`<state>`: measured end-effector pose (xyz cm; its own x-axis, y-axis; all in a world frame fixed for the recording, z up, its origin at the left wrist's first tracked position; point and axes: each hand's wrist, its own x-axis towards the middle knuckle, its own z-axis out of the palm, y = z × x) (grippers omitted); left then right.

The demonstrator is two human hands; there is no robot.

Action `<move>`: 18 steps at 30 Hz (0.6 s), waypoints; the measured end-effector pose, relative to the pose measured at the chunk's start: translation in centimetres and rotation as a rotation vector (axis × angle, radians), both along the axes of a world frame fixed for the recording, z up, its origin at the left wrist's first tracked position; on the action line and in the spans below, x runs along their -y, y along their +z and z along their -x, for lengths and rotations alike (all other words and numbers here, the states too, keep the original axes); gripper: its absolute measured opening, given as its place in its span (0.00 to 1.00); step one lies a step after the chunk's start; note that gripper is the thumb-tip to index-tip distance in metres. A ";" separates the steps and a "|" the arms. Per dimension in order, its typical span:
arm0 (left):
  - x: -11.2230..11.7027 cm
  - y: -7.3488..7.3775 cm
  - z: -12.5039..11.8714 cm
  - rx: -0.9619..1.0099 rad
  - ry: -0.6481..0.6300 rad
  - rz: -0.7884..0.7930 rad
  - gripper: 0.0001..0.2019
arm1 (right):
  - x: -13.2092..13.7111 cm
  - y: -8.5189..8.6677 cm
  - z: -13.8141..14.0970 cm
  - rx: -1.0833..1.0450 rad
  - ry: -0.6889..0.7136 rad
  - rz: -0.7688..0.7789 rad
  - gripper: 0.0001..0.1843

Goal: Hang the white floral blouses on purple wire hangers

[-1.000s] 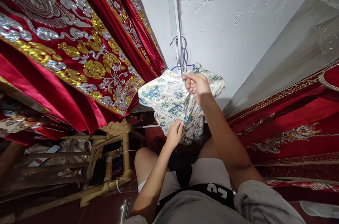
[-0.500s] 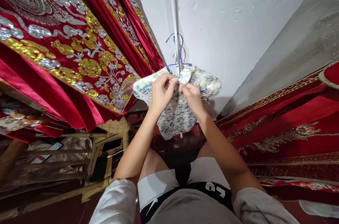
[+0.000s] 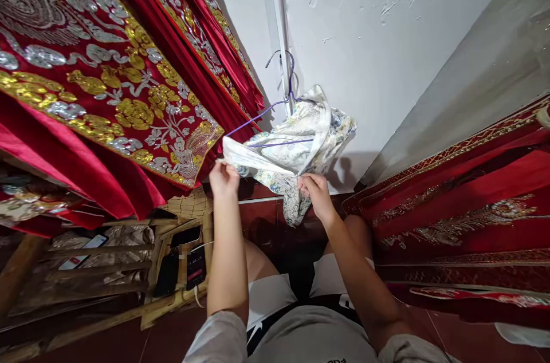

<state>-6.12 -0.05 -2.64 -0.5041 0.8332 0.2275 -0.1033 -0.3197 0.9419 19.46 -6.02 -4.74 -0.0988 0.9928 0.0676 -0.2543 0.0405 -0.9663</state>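
Note:
A white floral shirt (image 3: 296,148) hangs partly off a purple clothes hanger (image 3: 256,118), its neck opening pulled wide. The hanger's left arm is bare, and its lower bar shows across the opening. My left hand (image 3: 224,178) is closed on the shirt's edge at the left, just below the hanger's tip. My right hand (image 3: 315,190) has its fingers pinched on the front edge near the middle. Between the two hands the cloth is stretched. The right shoulder of the shirt still lies over the hanger's other side.
Red embroidered cloth (image 3: 141,94) hangs close on the left, and more red cloth (image 3: 464,214) stands at the right. A white wall (image 3: 365,36) with a vertical strip is behind. Several phones, one a dark phone (image 3: 196,265), lie on a bamboo seat (image 3: 161,308) at lower left.
Both hands have moved apart and down from the collar, the left farthest to the left. The shirt's left side has come off the hanger's arm, and its neck is now open.

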 end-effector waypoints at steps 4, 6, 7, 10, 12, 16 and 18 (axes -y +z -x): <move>0.9 -3.7 -3.9 -0.097 -0.009 0.043 0.25 | 2.0 -1.2 -2.0 0.073 0.069 0.049 0.16; 1.2 -3.1 -5.6 -0.081 -0.069 0.039 0.23 | 2.3 -1.6 -3.7 0.229 0.142 0.065 0.17; 1.5 -2.3 -6.3 -0.066 -0.137 0.025 0.22 | 2.2 -1.6 -4.5 0.306 0.135 0.064 0.18; 3.3 1.2 -8.7 -0.053 -0.435 -0.079 0.18 | 1.2 -1.1 -5.7 0.410 0.000 0.001 0.20; 5.2 3.4 -10.6 -0.178 -0.636 -0.147 0.15 | 0.1 -0.6 -5.6 0.360 -0.022 -0.011 0.21; 8.5 6.0 -13.5 -0.623 -0.849 -0.220 0.10 | -1.3 1.0 -4.4 0.136 0.205 0.121 0.24; 8.8 6.2 -13.7 -0.748 -0.712 -0.255 0.10 | -1.5 2.4 -4.1 0.063 0.370 0.167 0.33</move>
